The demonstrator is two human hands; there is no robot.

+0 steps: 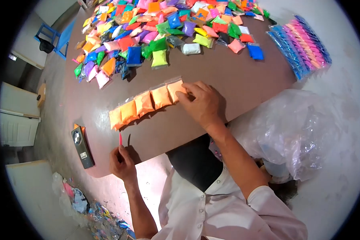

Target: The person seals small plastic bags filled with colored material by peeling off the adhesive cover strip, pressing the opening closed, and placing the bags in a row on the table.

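Note:
A connected row of several light-orange packets [144, 103] in clear plastic lies slantwise on the brown table. My right hand [202, 102] is at its right end, thumb and fingers closed on the edge of the last packet. Below the row's left end, my left hand [123, 163] is closed around a thin, pinkish-red pointed tool [120, 138]. The tool points up toward the leftmost packet and stands apart from it. Its lower part is hidden in my fingers, so its exact kind cannot be made out.
A large heap of multicoloured packets [160, 34] covers the table's far side. Bundled blue, pink and orange packet strips [300, 48] lie at the right edge. A dark phone-like slab [82, 149] rests at left. A big clear plastic bag [288, 128] stands beside the table.

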